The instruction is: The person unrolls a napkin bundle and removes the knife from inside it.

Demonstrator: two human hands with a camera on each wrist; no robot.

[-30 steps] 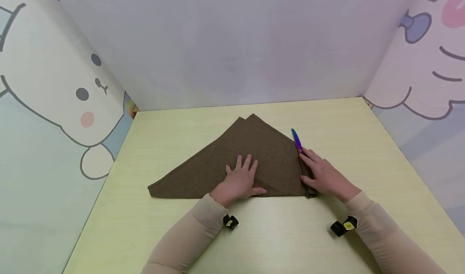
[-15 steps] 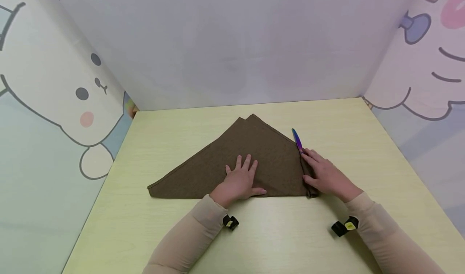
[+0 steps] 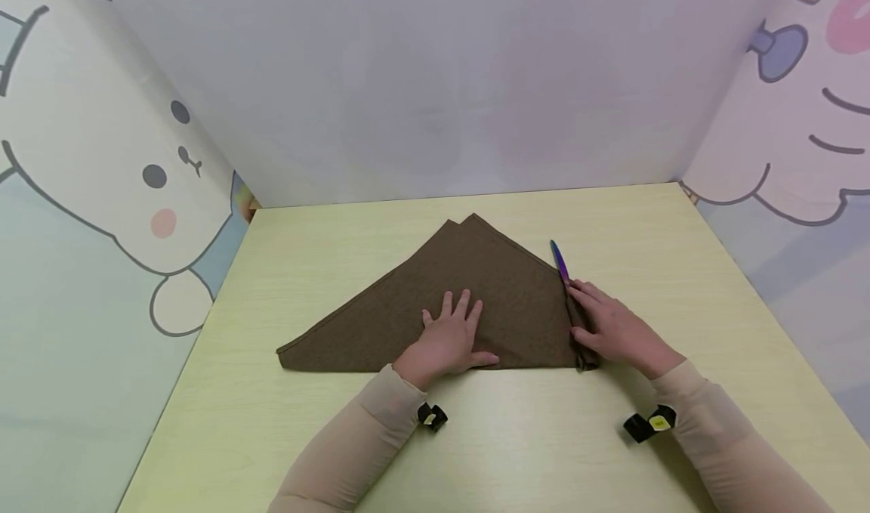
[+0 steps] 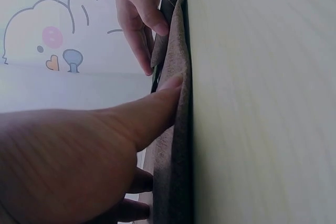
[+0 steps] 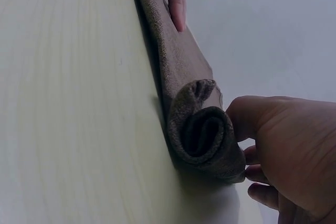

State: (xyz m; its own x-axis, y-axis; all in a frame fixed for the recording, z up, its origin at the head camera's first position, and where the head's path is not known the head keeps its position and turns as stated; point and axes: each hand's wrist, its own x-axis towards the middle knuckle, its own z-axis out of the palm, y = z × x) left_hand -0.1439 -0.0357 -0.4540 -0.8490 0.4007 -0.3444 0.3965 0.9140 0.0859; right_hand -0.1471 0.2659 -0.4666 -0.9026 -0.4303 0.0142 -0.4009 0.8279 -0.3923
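A brown cloth napkin (image 3: 523,309) lies folded on the table, its right end wound into a narrow roll (image 5: 207,137). From the far end of that roll sticks a knife blade (image 3: 559,258) with an iridescent blue-purple sheen; the rest of it is hidden in the cloth. My left hand (image 3: 445,344) rests flat on the middle of the napkin, fingers spread, thumb along the near edge. My right hand (image 3: 620,328) lies over the roll, its fingertips at the roll's left side close to the knife. In the right wrist view, the thumb touches the coiled cloth.
The pale wooden table (image 3: 544,452) runs back to a plain light wall (image 3: 442,82). Cartoon-printed panels, one on the left (image 3: 102,218) and one on the right (image 3: 802,120), stand at the sides. Each wrist wears a small black camera (image 3: 639,428).
The right hand, the roll and the knife have shifted slightly to the right, with more flat napkin showing left of the roll. The left hand has stayed in place.
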